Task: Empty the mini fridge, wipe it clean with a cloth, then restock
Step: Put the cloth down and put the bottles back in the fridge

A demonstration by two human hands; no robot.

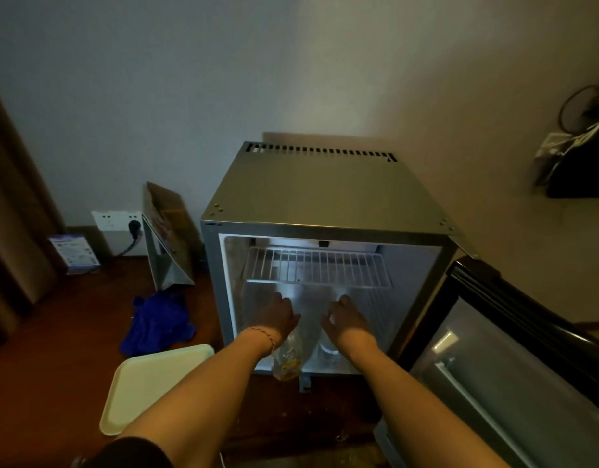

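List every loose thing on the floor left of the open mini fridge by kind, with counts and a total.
Blue cloth: 1
Pale tray: 1
Paper bag: 1
Small blue-and-white box: 1
Total: 4

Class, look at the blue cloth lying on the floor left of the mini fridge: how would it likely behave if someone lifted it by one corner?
The blue cloth lies crumpled in soft folds, so it would probably hang limp rather than hold a shape. It looks like light fabric, likely easy to lift one-handed. Pushed across the wooden floor, it would probably bunch up rather than roll.
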